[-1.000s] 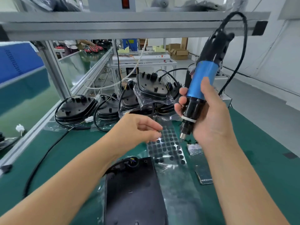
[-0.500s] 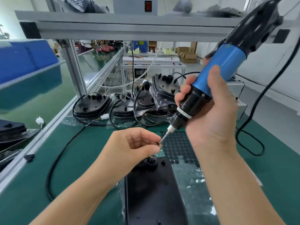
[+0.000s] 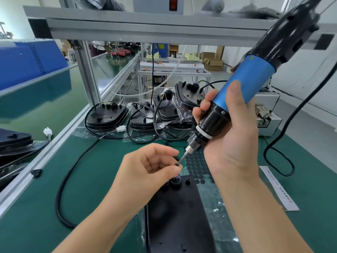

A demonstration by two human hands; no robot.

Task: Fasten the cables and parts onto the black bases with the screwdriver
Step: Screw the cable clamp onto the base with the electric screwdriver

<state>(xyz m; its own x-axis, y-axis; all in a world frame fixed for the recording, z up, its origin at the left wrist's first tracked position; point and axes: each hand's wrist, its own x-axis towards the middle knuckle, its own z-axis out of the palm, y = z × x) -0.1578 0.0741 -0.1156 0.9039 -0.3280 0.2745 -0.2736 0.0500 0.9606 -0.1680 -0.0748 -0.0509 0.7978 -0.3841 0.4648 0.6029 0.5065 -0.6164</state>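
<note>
— While the left hand (image 3: pixel 155 168) pinches a tiny dark screw (image 3: pixel 177 164) at the bit, which step is this?

— Loading the screw. The right hand (image 3: pixel 228 141) grips the blue-and-black electric screwdriver (image 3: pixel 237 92), tilted.

— And the flat black plastic base (image 3: pixel 178 216)?

— Just below both grips, on the green counter (image 3: pixel 91 179). Next, probably: seat the screw, lower into a hole.
</note>
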